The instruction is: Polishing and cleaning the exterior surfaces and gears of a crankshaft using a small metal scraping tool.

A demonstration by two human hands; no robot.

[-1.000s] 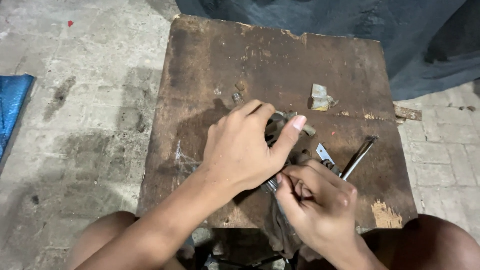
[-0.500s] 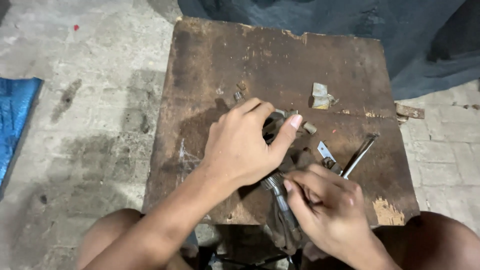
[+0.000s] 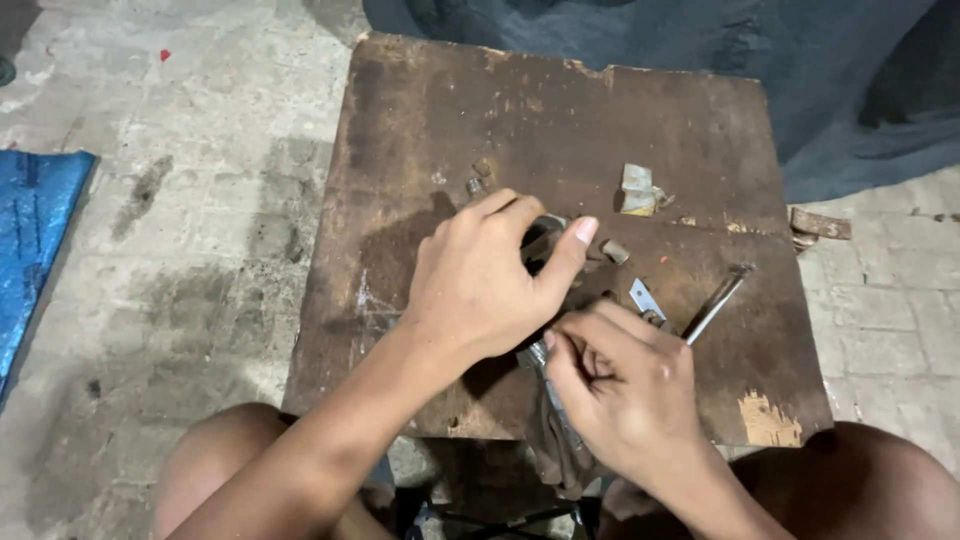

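Working: both hands meet over the near middle of a worn brown board [image 3: 450, 130], set on a concrete floor [image 3: 180, 200].
Left hand [image 3: 480, 285]: cupped over a dark round part [image 3: 543, 235], thumb and fingers closed around it; most of the part is hidden.
Right hand [image 3: 620, 385]: fingers curled tight round a thin metal tool [image 3: 545, 375], which points up under the left palm.
Rod [image 3: 715, 303]: lies slanted just right of the right hand.
Clip [image 3: 643, 298]: small, flat, beside the rod.
Scrap [image 3: 637, 190]: pale, crumpled, farther back.
Blue sheet [image 3: 35, 230]: left edge, on the floor.
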